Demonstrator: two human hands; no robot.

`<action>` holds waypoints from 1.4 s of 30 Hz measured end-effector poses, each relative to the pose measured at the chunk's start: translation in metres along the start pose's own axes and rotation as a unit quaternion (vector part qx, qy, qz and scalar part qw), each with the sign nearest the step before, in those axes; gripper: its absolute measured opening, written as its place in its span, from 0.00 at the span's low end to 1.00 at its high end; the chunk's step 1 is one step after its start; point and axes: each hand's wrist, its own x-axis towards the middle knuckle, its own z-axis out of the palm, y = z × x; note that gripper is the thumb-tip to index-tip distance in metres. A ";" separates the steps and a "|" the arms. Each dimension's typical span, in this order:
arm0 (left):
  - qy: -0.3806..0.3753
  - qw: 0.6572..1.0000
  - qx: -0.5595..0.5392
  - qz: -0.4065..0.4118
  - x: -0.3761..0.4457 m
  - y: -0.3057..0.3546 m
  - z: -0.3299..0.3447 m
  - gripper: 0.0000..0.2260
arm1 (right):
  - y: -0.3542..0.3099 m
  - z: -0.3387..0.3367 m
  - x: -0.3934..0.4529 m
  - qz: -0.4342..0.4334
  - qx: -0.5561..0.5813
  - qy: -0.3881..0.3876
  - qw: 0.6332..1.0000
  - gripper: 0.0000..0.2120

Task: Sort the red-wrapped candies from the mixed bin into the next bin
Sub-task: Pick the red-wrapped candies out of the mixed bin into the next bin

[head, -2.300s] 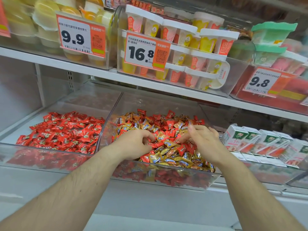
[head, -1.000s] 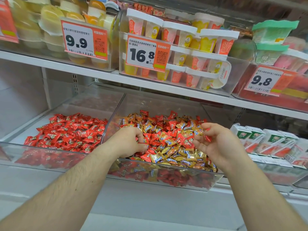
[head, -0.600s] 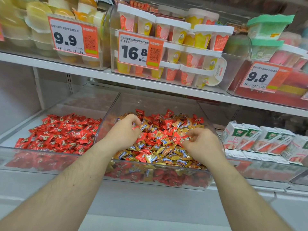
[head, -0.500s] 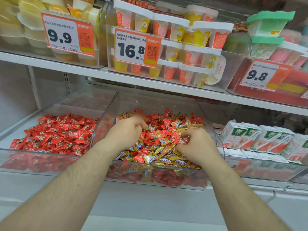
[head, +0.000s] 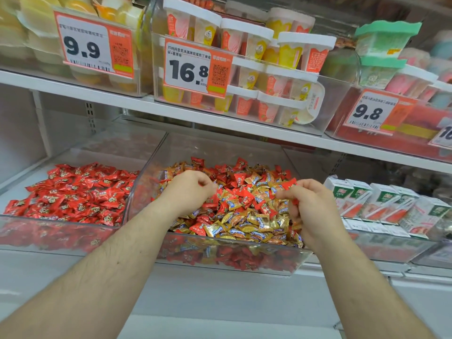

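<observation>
A clear mixed bin [head: 220, 263] in the middle of the lower shelf holds red-wrapped candies [head: 241, 178] mingled with gold-wrapped candies [head: 254, 220]. Left of it, a second clear bin [head: 36, 237] holds only red-wrapped candies [head: 80, 192]. Both my hands are over the mixed pile. My left hand [head: 189, 189] has its fingers curled on red candies at the pile's left side. My right hand [head: 307, 201] is curled at the right side, with red wrappers showing between its fingers and at its thumb.
Small juice cartons [head: 381, 204] stand in the bin to the right. An upper shelf [head: 220, 118] overhangs the bins, carrying pudding cups [head: 269, 77] and price tags [head: 188, 67] marked 9.9, 16.8 and 9.8. A white wall closes the left end.
My right hand turned from palm-up to curled down into the pile and picked up red candies. My left hand shifted slightly back over the pile's left side. The camera drifted right.
</observation>
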 end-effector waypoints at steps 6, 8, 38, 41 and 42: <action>0.007 0.924 -0.351 -0.153 -0.014 0.006 -0.018 0.13 | 0.011 0.007 0.004 0.003 -0.199 -0.021 0.980 0.07; 0.007 0.900 -0.400 -0.174 -0.017 0.007 -0.023 0.13 | 0.019 0.011 0.010 -0.032 -0.316 -0.032 0.948 0.05; 0.025 0.819 -0.557 -0.137 -0.061 -0.034 -0.132 0.07 | -0.057 0.115 -0.052 0.253 0.179 -0.276 0.910 0.06; 0.067 0.800 -0.569 -0.179 -0.067 -0.063 -0.155 0.11 | -0.074 0.154 -0.059 0.256 0.099 -0.308 0.911 0.12; 0.078 0.801 -0.563 -0.189 -0.068 -0.071 -0.160 0.12 | -0.078 0.167 -0.061 0.259 0.079 -0.320 0.908 0.12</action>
